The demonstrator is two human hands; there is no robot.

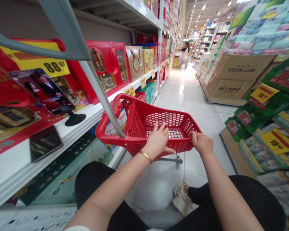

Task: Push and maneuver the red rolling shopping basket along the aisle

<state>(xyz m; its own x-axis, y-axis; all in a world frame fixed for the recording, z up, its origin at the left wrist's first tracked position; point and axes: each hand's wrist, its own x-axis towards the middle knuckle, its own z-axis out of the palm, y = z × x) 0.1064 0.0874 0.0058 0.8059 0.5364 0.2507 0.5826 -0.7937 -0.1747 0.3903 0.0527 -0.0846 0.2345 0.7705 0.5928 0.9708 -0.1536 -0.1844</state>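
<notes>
A red plastic shopping cart [135, 141] with perforated walls stands in front of me, its grey metal handle pole [101, 93] slanting up to the left. Over the near side wall reaches my left hand [158, 138], fingers spread, a gold bangle [145, 157] on its wrist. The basket floor beneath those fingers is bare. My right hand [202, 142] is closed around the cart's rim at its right end.
On the left shelf [79, 128], red gift boxes [108, 64] stand behind a phone on a stand [42, 89] and another dark phone [45, 143]. Wet wipes cartons [233, 75] and green packs [260, 106] line the right side. A person [184, 54] sits farther down the aisle.
</notes>
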